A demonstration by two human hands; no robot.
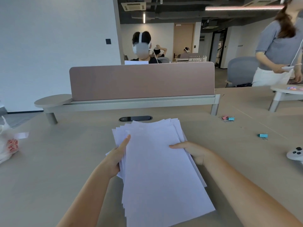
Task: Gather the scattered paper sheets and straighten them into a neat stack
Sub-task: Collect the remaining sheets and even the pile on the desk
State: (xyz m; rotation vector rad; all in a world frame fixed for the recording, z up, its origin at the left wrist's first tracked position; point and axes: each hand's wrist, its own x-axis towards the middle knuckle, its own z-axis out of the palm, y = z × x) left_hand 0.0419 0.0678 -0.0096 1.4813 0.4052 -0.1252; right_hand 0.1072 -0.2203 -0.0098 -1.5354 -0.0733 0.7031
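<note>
desk point(57, 161) lying pale wood near | pink divider point(141, 81) standing far across it | white wall point(49, 38) rising left | strip light point(242, 8) glowing on dark ceiling | grey chair point(241, 71) sitting far right

We see a blue clip point(263, 135) and white controller point(296, 154) well right of our right fingers point(176, 146), a plastic bag point(7, 145) well left of our left fingers point(125, 142).

This is an open-plan office. A long pale table point(65, 153) carries a pinkish divider panel point(141, 81) that splits it into facing workplaces. A cable port point(135, 118) is set into its top, with paper sheets point(160, 169) and binder clips point(227, 118) on it. A grey padded chair point(241, 71) stands beyond, a wooden door point(183, 38) is in the far wall, and an air-conditioning unit point(133, 6) hangs among bare ceiling ducts.
</note>
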